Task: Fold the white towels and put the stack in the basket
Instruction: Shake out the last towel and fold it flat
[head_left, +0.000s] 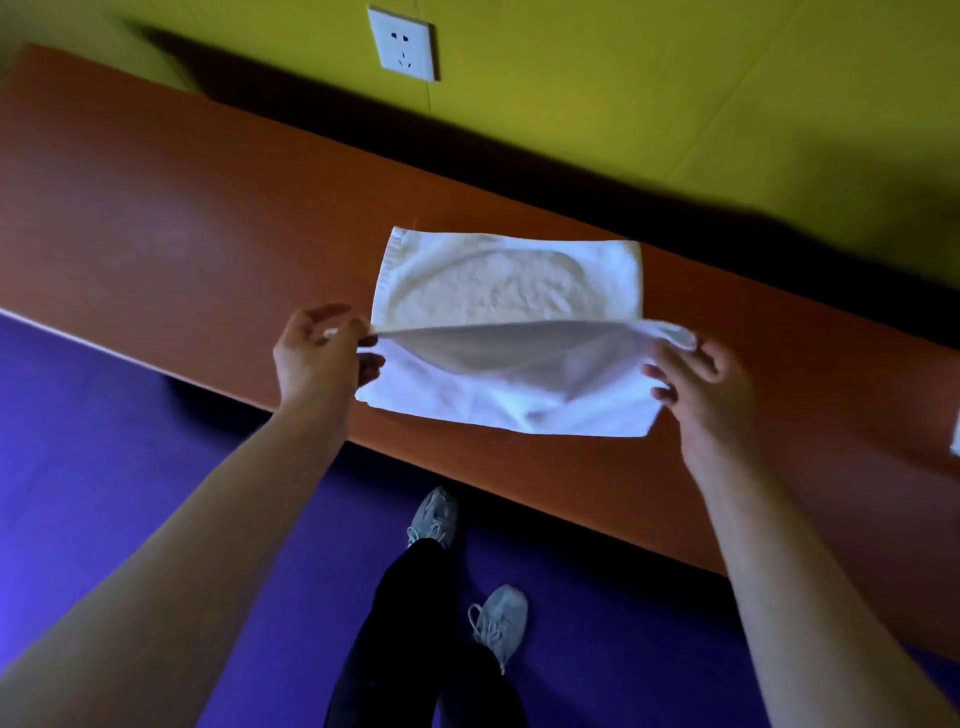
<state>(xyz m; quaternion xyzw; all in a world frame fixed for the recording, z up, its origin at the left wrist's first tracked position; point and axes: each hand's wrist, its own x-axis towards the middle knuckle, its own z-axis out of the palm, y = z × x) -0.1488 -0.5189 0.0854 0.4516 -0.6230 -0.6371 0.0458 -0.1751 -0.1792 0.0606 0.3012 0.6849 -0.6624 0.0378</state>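
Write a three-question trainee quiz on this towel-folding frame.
1. True or false: both hands pinch the towel.
2. What does the towel lie on? A) floor B) table C) basket
3. Fill in: the wall socket is ____ the towel.

Key: 1 true: left hand and right hand each hold a corner of the lifted layer. 2 B, the table. 3 beyond; socket.

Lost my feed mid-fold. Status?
Left hand and right hand each pinching a towel corner. White towel half-folded on the table, top layer lifted. Nothing in the way; no basket in view.
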